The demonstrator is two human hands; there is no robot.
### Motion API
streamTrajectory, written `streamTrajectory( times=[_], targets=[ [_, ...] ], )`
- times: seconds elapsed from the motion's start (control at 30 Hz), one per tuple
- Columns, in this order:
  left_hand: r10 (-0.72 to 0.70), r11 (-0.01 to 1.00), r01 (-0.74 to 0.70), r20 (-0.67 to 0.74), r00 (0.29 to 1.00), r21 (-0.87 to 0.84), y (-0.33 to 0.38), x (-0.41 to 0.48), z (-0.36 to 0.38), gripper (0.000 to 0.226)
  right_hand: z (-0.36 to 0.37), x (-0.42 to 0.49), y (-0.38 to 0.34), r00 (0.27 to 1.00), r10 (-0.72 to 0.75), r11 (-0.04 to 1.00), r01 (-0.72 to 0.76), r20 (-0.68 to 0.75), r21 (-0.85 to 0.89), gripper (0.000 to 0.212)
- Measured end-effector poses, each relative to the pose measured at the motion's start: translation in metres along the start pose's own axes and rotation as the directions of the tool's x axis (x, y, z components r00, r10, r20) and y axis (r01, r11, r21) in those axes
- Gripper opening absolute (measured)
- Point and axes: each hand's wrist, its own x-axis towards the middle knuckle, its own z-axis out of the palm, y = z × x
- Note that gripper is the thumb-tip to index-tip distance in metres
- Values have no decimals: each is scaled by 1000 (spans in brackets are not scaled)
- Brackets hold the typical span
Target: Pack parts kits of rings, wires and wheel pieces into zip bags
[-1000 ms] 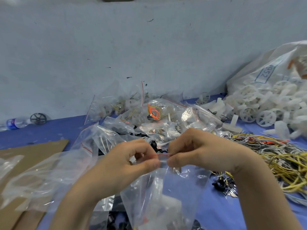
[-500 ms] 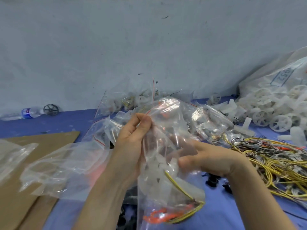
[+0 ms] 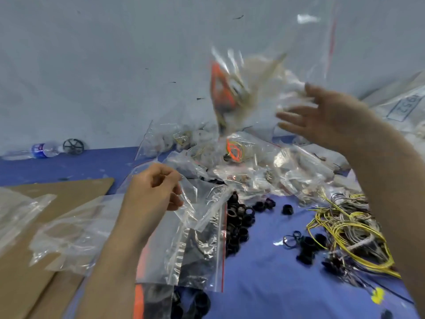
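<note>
Nearest, the left hand (image 3: 151,194) makes a narrow grip, thumb and curled fingers pinching the edge of an empty clear zip bag (image 3: 202,210). The bag is crumpled and see-through and trails down toward the blue bench (image 3: 264,284). Just right of that grip lie loose black plastic rings (image 3: 239,219), and further right a tangle of yellow and grey wires (image 3: 345,229). Left of it sits a brown cardboard sheet (image 3: 57,194).

Farther off, the right hand (image 3: 326,118) is raised with its grip wide, fingers spread and holding nothing. Just left of those fingers a filled clear zip bag (image 3: 243,88) is in mid-air, motion-blurred, showing orange and whitish contents. Below it is a heap of packed clear bags (image 3: 248,162).

Half a second ago both hands held that filled bag close in front. Now it has left them, the right hand has opened, and the left has taken the empty bag.
</note>
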Motion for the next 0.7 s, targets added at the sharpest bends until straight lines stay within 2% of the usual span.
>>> streamTrajectory(
  times=[0.07,0.1,0.17,0.2,0.27,0.33,0.37,0.43,0.53,0.6,0.7],
  targets=[
    [15,996,-23,100,995,82,-4,-1,8,15,4,14,6,995,1,1000,-3,-98,-22,51],
    [9,985,-43,200,980,166,-6,-3,13,12,4,17,21,997,7,996,-14,-81,-89,55],
    [-49,933,-102,404,914,345,-9,-9,25,6,10,10,69,999,-29,957,23,-17,-290,39],
    [-73,903,-144,476,877,405,-10,-13,33,4,13,5,97,998,-65,893,55,-7,-446,37],
    [-116,844,-233,588,800,483,-15,-22,52,7,5,-2,161,995,-102,673,85,21,-735,47],
    [-183,764,-340,689,701,548,-21,-32,69,18,-9,-11,214,995,-77,429,83,55,-899,48],
    [-229,724,-370,709,667,582,-25,-35,74,22,-15,-16,232,993,-87,355,102,76,-929,45],
    [-296,677,-362,687,664,641,-30,-35,76,26,-25,-24,251,980,-169,349,162,108,-923,39],
    [-215,585,-391,601,770,711,-38,-27,72,32,-28,-27,252,961,-260,379,189,92,-906,32],
    [-258,501,-329,501,826,800,-43,-25,68,44,-27,-27,250,948,-305,354,204,94,-913,27],
    [-406,434,-246,432,805,867,-49,-29,68,67,-26,-29,249,933,-350,312,204,87,-928,19]
  ],
)
